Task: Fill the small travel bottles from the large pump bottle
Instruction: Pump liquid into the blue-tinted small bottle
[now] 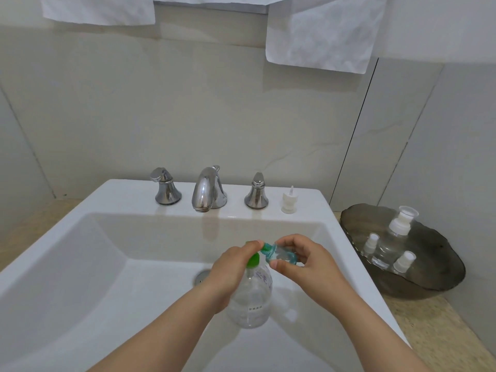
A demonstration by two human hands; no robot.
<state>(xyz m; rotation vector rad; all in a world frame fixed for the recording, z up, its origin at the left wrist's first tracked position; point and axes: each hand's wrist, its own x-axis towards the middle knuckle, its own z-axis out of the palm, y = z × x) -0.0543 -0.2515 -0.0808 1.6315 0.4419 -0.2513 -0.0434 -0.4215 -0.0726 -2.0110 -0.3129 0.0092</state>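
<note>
I see the large pump bottle (252, 299) at lower centre of the frame, upright over the basin of the white sink (107, 194); I cannot tell whether its base rests on the porcelain. My left hand (230, 267) has its fingers curled over the green pump head (253, 260) and neck. My right hand (308, 261) pinches the small teal travel bottle (281, 255) between thumb and fingers, tipped on its side with its mouth against the nozzle. I judge the big bottle to be thin clear plastic, partly full, so moderately heavy and easy to dent. It is best taken at the neck or shoulder, where it is stiffest. The travel bottle looks light and rigid but small. It could be slippery if liquid runs down it, so a grip round its body near the base seems safest. A small white label (255, 308) low on the big bottle carries printed characters too small for me to read, and purple handwriting (261, 277) higher up is illegible; I see no brand. At right of the frame a dark glass dish (429, 285) holds three clear spray bottles (400, 224) with white tops. A loose white spray top (288, 201) stands on the sink ledge just right of the chrome taps (206, 189).
</note>
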